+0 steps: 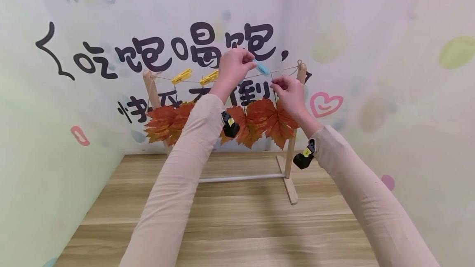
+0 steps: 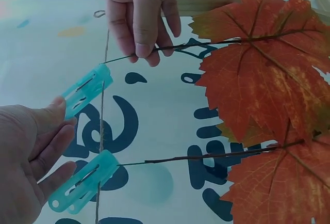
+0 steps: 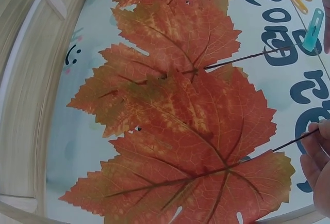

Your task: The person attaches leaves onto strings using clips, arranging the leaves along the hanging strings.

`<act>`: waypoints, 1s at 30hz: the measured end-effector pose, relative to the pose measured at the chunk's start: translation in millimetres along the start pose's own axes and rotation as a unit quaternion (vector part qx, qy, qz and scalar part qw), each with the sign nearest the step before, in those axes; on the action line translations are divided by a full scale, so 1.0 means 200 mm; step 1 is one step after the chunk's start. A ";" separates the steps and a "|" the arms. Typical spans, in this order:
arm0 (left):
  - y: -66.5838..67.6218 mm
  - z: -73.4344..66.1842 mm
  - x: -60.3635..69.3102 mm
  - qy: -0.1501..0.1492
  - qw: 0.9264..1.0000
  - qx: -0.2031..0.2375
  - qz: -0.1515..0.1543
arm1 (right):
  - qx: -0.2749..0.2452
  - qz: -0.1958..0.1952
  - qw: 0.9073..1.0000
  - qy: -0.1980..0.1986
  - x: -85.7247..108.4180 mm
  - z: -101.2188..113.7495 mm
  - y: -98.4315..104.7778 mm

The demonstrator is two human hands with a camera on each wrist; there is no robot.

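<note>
My left hand (image 1: 234,69) pinches the handle end of a turquoise clothespin (image 1: 262,67). In the left wrist view the clothespin's tip is at the twine (image 2: 106,43), where the thin end of a leaf stem (image 2: 180,46) meets it. My right hand (image 1: 293,96) pinches that stem between thumb and fingers, just above an orange-red maple leaf (image 1: 276,120). A second turquoise clothespin (image 2: 85,182) sits on the twine beside my left fingers and holds another stem. Whether the pinched clothespin's jaws have closed on the stem, I cannot tell.
Two yellow clothespins (image 1: 182,76) hang on the twine at the left, with several maple leaves (image 1: 163,123) below. A wooden post (image 1: 289,155) and white crossbar (image 1: 241,177) form the rack on a wood-grain table (image 1: 230,226). Behind stands a printed wall (image 1: 389,73).
</note>
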State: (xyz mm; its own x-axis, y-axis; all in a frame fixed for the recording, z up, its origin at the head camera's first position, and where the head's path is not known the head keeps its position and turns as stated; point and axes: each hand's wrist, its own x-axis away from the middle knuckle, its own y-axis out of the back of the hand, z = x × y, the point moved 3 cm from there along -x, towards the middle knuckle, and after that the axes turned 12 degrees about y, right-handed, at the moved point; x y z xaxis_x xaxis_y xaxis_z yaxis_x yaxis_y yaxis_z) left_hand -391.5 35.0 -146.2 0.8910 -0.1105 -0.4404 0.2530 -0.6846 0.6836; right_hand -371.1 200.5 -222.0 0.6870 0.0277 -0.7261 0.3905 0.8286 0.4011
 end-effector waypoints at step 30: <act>-0.08 0.00 0.00 0.018 0.998 -0.055 0.016 | 0.004 0.009 1.000 0.026 -0.03 -0.02 0.01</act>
State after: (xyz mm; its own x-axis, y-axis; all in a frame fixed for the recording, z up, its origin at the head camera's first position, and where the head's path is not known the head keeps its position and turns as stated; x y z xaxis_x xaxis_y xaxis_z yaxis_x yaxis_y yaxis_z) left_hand -396.1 45.2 -157.3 0.9118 -0.1035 -0.3974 0.2625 -0.5974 0.7578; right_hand -376.3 204.5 -218.9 0.6606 0.0716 -0.7473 0.3835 0.8236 0.4179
